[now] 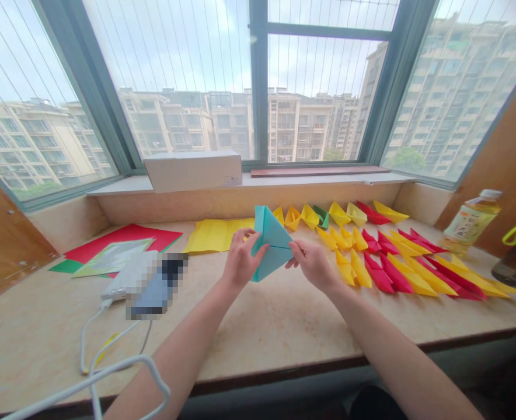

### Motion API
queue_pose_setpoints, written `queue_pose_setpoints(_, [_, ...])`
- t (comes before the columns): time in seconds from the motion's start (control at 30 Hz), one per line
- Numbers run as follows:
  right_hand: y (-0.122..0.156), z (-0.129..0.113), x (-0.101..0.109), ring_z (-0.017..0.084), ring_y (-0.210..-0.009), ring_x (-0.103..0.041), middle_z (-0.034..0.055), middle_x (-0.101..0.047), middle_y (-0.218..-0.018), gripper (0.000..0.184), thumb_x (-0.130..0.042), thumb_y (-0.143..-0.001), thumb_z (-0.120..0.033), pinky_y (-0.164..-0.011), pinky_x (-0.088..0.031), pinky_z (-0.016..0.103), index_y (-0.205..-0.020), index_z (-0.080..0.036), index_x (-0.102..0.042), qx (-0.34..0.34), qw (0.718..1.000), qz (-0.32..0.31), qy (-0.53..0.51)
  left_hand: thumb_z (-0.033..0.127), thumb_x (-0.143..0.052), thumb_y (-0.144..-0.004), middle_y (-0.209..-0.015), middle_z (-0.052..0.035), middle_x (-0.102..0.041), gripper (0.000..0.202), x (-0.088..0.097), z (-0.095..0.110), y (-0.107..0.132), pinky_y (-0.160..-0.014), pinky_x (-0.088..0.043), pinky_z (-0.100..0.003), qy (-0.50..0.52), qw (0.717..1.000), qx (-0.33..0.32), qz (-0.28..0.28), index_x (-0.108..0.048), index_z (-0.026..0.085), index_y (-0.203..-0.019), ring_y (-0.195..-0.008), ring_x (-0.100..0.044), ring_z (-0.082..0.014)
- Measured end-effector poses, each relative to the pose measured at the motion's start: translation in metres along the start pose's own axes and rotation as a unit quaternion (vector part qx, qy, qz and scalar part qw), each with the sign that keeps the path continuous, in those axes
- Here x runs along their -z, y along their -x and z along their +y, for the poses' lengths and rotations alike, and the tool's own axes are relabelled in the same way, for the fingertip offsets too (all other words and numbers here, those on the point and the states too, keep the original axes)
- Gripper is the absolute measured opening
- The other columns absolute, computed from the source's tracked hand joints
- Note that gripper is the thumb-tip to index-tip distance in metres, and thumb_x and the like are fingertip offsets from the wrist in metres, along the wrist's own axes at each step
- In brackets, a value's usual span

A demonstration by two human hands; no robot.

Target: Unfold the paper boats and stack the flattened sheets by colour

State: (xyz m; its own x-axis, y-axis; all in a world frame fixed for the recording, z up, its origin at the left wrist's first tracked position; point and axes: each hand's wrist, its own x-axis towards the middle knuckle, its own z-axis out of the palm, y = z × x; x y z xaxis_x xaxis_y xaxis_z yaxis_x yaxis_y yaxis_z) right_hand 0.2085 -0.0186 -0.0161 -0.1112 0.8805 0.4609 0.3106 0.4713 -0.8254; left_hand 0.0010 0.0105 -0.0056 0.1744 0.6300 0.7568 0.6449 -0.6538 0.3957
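Holding a turquoise folded paper (276, 232) between both hands, at mid-frame, raised above the counter (293, 326). Left hand (240, 262): grasping the left edge, thumb on the near face. Right hand (314, 262): pinching the right-hand corner between thumb and fingers; exact finger placement behind the paper hidden.

Handling (judged): very light, moderately stiff where layered, easily bent on a single layer. Low slip expected; main risk is stray creasing or tearing at the corner. Best hold: thumb and fingertips on the layered edge band at left and on the pointed corner at right, with light pressure and the flat face left unpressed.

Materials and shapes: piece roughly triangular, matte, with a straight crease running across the face toward the right corner and a folded strip along the left edge. Right of frame: rows of boat-like folded shapes (419, 275), yellow, red and a green one, sharp-ended with crisp ridges. Left of centre: yellow sheet (209, 236), creased, lying on the counter. Farther left: flat red sheet (124, 238), smooth, with green paper (65, 266) showing at its edge. Counter surface mottled beige, stone-like. Far right: clear bottle (470, 219) with pale label, upright.
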Motion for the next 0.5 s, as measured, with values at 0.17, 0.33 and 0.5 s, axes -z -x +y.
queue_pose_setpoints(0.17, [0.008,-0.007,-0.011,0.017,-0.057,-0.064,0.0029,-0.072,-0.066,0.045,-0.038,-0.098,-0.053,-0.058,-0.046,0.026,-0.076,-0.021,-0.060,0.045,0.995,0.031,0.083,0.027,-0.049,-0.094,-0.112,-0.0117,-0.064,0.034,-0.008,0.013,0.005,-0.099,-0.046,-0.043,0.089,0.995,0.033,-0.023,-0.063,0.019,-0.124,-0.110,-0.060,-0.0268])
queue_pose_setpoints(0.33, [0.016,-0.017,-0.021,0.019,-0.067,-0.069,0.0041,-0.073,-0.074,0.038,-0.037,-0.101,-0.044,-0.064,-0.046,0.027,-0.089,-0.021,-0.065,0.086,0.988,0.019,0.124,0.027,-0.043,-0.096,-0.129,-0.0114,-0.063,0.043,-0.013,0.025,0.012,-0.106,-0.042,-0.046,0.151,0.985,0.082,-0.022,-0.053,0.022,-0.137,-0.122,-0.057,-0.0293])
queue_pose_setpoints(0.5, [0.023,-0.021,-0.029,0.022,-0.072,-0.069,0.0078,-0.073,-0.081,0.037,-0.037,-0.101,-0.041,-0.066,-0.046,0.028,-0.108,-0.019,-0.065,0.143,0.967,0.018,0.209,0.029,-0.045,-0.096,-0.148,-0.0062,-0.049,0.044,-0.012,0.032,0.013,-0.114,-0.034,-0.046,0.170,0.982,0.079,-0.002,-0.051,0.028,-0.140,-0.139,-0.041,-0.0278])
